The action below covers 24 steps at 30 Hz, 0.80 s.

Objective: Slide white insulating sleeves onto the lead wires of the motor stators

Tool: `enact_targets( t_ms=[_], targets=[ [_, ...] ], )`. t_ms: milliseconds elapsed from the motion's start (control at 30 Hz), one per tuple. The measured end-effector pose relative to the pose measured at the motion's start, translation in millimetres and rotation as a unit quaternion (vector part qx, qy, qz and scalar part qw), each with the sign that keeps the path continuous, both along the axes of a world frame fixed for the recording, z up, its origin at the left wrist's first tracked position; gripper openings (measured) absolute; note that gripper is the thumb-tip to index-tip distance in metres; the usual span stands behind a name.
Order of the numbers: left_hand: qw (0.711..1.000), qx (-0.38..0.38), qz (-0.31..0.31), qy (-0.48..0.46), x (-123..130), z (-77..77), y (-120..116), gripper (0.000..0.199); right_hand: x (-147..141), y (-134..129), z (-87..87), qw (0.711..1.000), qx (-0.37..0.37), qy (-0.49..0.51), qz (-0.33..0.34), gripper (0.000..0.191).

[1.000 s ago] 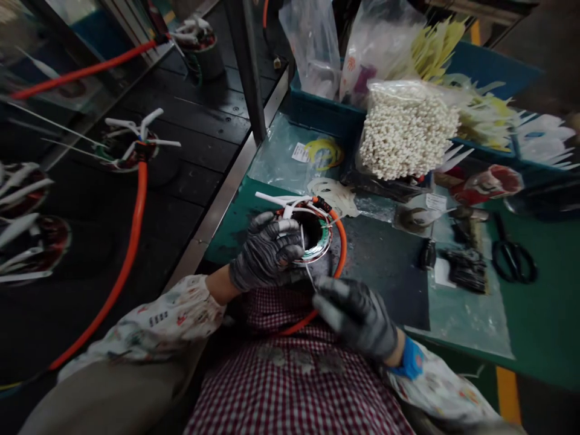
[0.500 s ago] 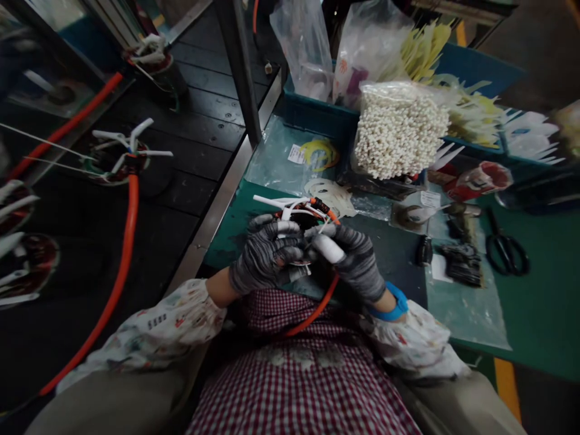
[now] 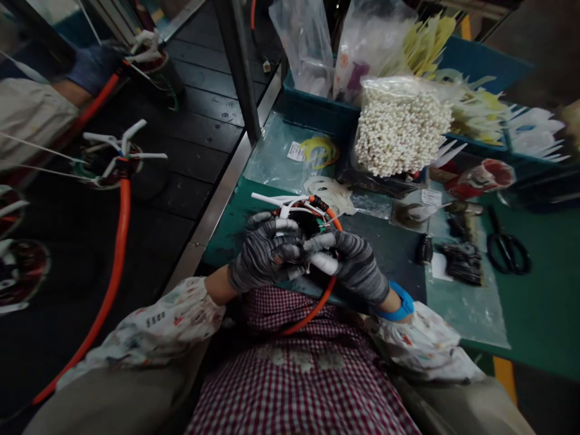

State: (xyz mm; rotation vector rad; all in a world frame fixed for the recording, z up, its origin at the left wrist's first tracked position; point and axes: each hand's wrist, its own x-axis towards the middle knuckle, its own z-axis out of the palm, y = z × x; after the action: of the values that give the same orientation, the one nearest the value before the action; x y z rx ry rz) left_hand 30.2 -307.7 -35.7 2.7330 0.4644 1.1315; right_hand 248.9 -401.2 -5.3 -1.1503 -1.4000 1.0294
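Grey-gloved in the head view, holding left hand (image 3: 267, 251) and right hand (image 3: 351, 260) together at the coil's (image 3: 312, 225) near rim; being unable to tell whether pinching anything. Probably best bracing left, working right gently, sparing white leads (image 3: 273, 198). As for the coil: seemingly resting near the bench's (image 3: 544, 326) edge, showing a dark bore, trailing orange cable (image 3: 322, 301).

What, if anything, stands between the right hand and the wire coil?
Nothing visible: the right hand is at the near side of the wire coil. The orange tube runs partly hidden behind that hand but doesn't seem to block it.
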Motion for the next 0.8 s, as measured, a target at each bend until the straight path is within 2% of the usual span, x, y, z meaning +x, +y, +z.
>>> enact_targets(
  t_ms=[133, 267, 333, 400, 433, 467, 500, 567, 633, 700, 800],
  targets=[
    [1.000, -0.021, -0.015, -0.015, 1, -3.0, 0, 0.019, 2, -6, -15.6, 0.990, 0.085, -0.093, 0.068, 0.014],
    [0.999, -0.008, -0.018, -0.030, 3, -9.6, 2, 0.017, 3, -16, -31.2, 0.989, 0.084, -0.124, 0.014, 0.021],
    [0.999, -0.009, -0.018, -0.033, 3, -11.6, 2, 0.021, 3, -21, -29.4, 0.973, 0.161, -0.167, 0.018, 0.014],
    [0.999, -0.023, -0.016, -0.030, 4, -12.6, 0, 0.023, 1, -23, -20.8, 0.930, 0.283, -0.225, 0.059, 0.015],
    [0.999, -0.032, -0.016, -0.029, 4, -13.1, 0, 0.024, -2, -23, -15.2, 0.913, 0.321, -0.241, 0.079, 0.017],
    [0.998, -0.039, -0.019, -0.034, 4, -13.7, -1, 0.024, -6, -20, -9.8, 0.911, 0.325, -0.240, 0.085, 0.016],
    [0.998, -0.042, -0.021, -0.043, 5, -14.4, -2, 0.022, -11, -16, -5.3, 0.926, 0.293, -0.227, 0.074, 0.013],
    [0.997, -0.030, -0.016, -0.063, 6, -15.9, -3, 0.018, -22, -1, -0.9, 0.964, 0.184, -0.189, 0.015, 0.014],
    [0.998, -0.008, -0.003, -0.064, 7, -16.8, -4, 0.014, -30, 17, -3.0, 0.973, 0.139, -0.171, -0.062, 0.021],
    [0.999, 0.004, 0.011, -0.045, 7, -16.8, -6, 0.014, -29, 32, -8.6, 0.951, 0.180, -0.189, -0.164, 0.025],
    [0.999, 0.009, 0.034, -0.035, 4, -16.3, -14, 0.020, 1, 35, -15.4, 0.889, 0.204, -0.216, -0.349, 0.022]
  ],
)
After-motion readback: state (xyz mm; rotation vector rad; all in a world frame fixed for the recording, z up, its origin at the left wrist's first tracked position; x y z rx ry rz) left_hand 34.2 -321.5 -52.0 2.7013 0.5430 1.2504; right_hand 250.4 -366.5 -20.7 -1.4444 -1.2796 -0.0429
